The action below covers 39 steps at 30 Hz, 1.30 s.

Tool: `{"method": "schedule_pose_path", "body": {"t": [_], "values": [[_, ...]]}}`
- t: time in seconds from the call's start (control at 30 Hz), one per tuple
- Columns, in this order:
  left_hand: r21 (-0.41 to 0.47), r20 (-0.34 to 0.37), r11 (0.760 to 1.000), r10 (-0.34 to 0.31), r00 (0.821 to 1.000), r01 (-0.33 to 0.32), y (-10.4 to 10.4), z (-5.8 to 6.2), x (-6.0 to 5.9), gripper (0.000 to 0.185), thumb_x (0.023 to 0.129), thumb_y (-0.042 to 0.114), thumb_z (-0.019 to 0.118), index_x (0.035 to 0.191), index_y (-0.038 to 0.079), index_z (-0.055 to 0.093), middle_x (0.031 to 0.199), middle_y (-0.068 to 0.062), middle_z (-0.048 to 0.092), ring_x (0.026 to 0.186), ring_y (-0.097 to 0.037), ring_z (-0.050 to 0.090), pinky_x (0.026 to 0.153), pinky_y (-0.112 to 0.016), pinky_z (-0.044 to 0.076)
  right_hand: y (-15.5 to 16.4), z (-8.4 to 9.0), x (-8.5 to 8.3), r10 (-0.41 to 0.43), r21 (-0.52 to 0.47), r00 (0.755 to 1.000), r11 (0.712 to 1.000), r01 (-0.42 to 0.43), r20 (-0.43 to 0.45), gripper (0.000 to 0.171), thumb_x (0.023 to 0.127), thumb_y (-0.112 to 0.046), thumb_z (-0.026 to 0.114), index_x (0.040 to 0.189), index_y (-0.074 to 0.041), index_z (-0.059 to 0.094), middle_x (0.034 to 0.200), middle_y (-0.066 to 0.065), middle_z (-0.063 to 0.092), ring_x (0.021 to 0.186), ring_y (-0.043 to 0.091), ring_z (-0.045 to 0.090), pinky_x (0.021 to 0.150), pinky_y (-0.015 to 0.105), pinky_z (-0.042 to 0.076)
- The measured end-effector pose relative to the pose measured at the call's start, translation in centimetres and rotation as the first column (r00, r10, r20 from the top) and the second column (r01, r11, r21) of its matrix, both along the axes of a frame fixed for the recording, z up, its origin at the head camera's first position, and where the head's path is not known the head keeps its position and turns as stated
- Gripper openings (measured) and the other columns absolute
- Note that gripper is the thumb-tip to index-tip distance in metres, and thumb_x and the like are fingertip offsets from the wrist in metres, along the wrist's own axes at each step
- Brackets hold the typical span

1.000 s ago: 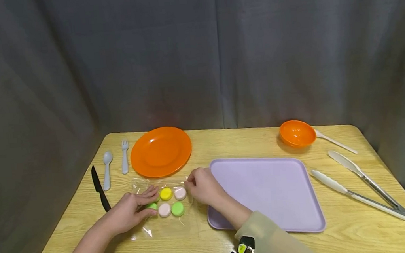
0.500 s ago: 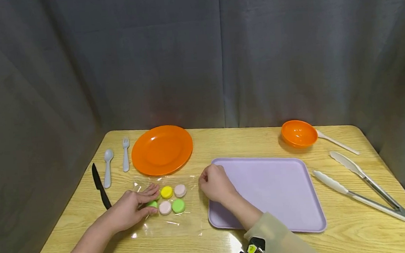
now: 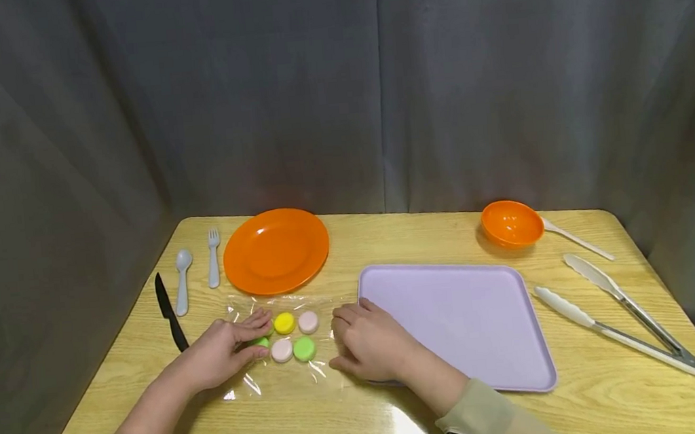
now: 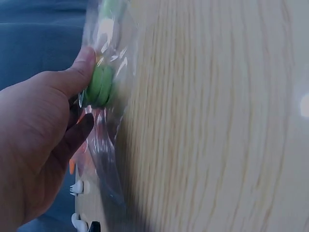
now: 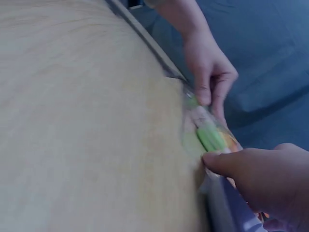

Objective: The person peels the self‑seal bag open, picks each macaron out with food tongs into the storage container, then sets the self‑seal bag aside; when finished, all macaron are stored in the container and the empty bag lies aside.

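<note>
- Right, both hands are down at the clear bag [image 3: 251,382], which lies flat on the wooden table [image 3: 315,427], just in front of the orange plate [image 3: 276,252] and beside the purple tray [image 3: 457,324].
- For a good job here, I'd say steady, light pressure: firm enough that the film doesn't slide, soft enough to spare the macarons.
- Any smoothing should probably run outward along the film, past the yellow macaron [image 3: 284,323] and the near-side green macaron [image 3: 305,348], so the rows stay neat.
- Better, too, to watch the bag's right edge; a fingertip could catch the tray there.
- And the left hand [image 3: 220,353]: palm down, fingers fairly straight, thumb parted from them, spanning green macarons at the bag's left end. It touches through the film; I can't make out a firm pinch.
- Over to the right hand [image 3: 370,343]: fingers loosely extended, thumb apart and nearer the person, nothing visibly grasped. It's at the bag's right edge, wrist above the tray's near-left corner; exact fingertip contact is unclear.
- Both forearms angle inward from the near side.
</note>
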<state>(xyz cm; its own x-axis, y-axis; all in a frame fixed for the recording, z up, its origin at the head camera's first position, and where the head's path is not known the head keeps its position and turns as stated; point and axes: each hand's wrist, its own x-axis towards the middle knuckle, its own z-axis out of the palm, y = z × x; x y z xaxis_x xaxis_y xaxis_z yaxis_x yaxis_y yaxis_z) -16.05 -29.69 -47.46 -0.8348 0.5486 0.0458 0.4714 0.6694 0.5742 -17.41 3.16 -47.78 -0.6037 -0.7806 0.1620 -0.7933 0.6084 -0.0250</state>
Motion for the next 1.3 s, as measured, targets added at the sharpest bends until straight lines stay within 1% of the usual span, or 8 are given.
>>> {"method": "schedule_pose_path", "body": {"t": [0.13, 0.37, 0.5, 0.63, 0.77, 0.93, 1.2, 1.3], "values": [[-0.038, -0.066, 0.999, -0.014, 0.998, 0.012, 0.1, 0.4, 0.2, 0.048, 0.098, 0.024, 0.079, 0.14, 0.003, 0.067, 0.15, -0.012, 0.056, 0.143, -0.033, 0.048, 0.114, -0.06, 0.039, 0.0, -0.3, 0.5, 0.002, 0.026, 0.999, 1.0, -0.003, 0.038, 0.075, 0.101, -0.061, 0.063, 0.143, 0.001, 0.061, 0.152, 0.018, 0.056, 0.143, 0.034, 0.049, 0.121, 0.055, 0.035], [-0.153, -0.186, 0.988, -0.016, 0.982, -0.013, 1.6, 1.4, 1.0, 0.05, 0.101, 0.037, 0.075, 0.139, 0.005, 0.07, 0.151, -0.011, 0.058, 0.142, -0.034, 0.051, 0.112, -0.062, 0.042, 0.4, -0.8, 0.7, -0.007, 0.039, 0.994, 0.999, 0.003, 0.11, 0.078, 0.104, -0.06, 0.057, 0.15, 0.003, 0.055, 0.161, 0.021, 0.044, 0.15, 0.035, 0.04, 0.125, 0.056, 0.026], [-0.208, -0.189, 0.978, -0.033, 0.981, -0.007, 3.1, 1.8, 1.1, 0.056, 0.103, 0.046, 0.07, 0.144, 0.007, 0.066, 0.153, -0.009, 0.056, 0.145, -0.031, 0.048, 0.115, -0.057, 0.042, 0.5, -0.8, 0.7, -0.015, 0.033, 0.993, 0.999, 0.011, 0.12, 0.078, 0.104, -0.06, 0.057, 0.15, 0.003, 0.054, 0.162, 0.021, 0.043, 0.151, 0.035, 0.039, 0.126, 0.056, 0.024], [-0.242, -0.175, 0.97, -0.055, 0.983, 0.012, 3.4, 1.6, 1.1, 0.048, 0.104, 0.043, 0.069, 0.14, 0.01, 0.071, 0.151, -0.006, 0.058, 0.145, -0.028, 0.049, 0.114, -0.056, 0.043, 0.4, -0.7, 0.8, -0.012, 0.033, 0.991, 0.999, 0.008, 0.132, 0.078, 0.104, -0.059, 0.057, 0.151, 0.003, 0.054, 0.162, 0.021, 0.042, 0.151, 0.035, 0.039, 0.126, 0.055, 0.023], [-0.211, -0.196, 0.977, -0.06, 0.979, 0.018, 3.3, 1.0, 1.4, 0.037, 0.105, 0.038, 0.07, 0.131, 0.013, 0.077, 0.146, -0.004, 0.063, 0.143, -0.028, 0.051, 0.113, -0.055, 0.045, 0.3, -0.8, 0.8, -0.006, 0.034, 0.991, 0.999, 0.002, 0.136, 0.077, 0.105, -0.058, 0.057, 0.15, 0.004, 0.055, 0.162, 0.021, 0.043, 0.151, 0.035, 0.039, 0.126, 0.054, 0.024], [-0.145, -0.268, 0.989, -0.055, 0.962, 0.016, 3.1, 0.7, 1.4, 0.029, 0.103, 0.029, 0.073, 0.126, 0.013, 0.079, 0.142, -0.004, 0.066, 0.137, -0.027, 0.057, 0.11, -0.052, 0.048, 0.2, -0.9, 0.7, -0.005, 0.039, 0.991, 0.999, -0.001, 0.134, 0.077, 0.105, -0.059, 0.056, 0.15, 0.003, 0.055, 0.162, 0.021, 0.043, 0.151, 0.035, 0.039, 0.126, 0.054, 0.023], [-0.077, -0.361, 0.997, -0.025, 0.932, -0.003, 2.9, 1.9, 1.5, 0.026, 0.1, 0.021, 0.077, 0.124, 0.01, 0.08, 0.13, -0.006, 0.073, 0.119, -0.023, 0.07, 0.099, -0.052, 0.057, 0.0, -0.3, 0.6, -0.002, 0.058, 0.994, 0.998, -0.004, 0.105, 0.079, 0.103, -0.061, 0.06, 0.149, 0.003, 0.056, 0.159, 0.02, 0.047, 0.149, 0.035, 0.042, 0.125, 0.056, 0.023], [-0.059, -0.36, 0.998, -0.021, 0.933, 0.0, 2.9, 2.1, 1.5, 0.025, 0.099, 0.02, 0.079, 0.122, 0.01, 0.08, 0.125, -0.005, 0.075, 0.115, -0.021, 0.072, 0.097, -0.048, 0.058, -0.2, 0.0, 0.5, 0.006, 0.03, 0.994, 1.0, -0.009, 0.107, 0.083, 0.101, -0.063, 0.061, 0.149, 0.004, 0.055, 0.159, 0.021, 0.047, 0.148, 0.036, 0.043, 0.125, 0.055, 0.025]]}}
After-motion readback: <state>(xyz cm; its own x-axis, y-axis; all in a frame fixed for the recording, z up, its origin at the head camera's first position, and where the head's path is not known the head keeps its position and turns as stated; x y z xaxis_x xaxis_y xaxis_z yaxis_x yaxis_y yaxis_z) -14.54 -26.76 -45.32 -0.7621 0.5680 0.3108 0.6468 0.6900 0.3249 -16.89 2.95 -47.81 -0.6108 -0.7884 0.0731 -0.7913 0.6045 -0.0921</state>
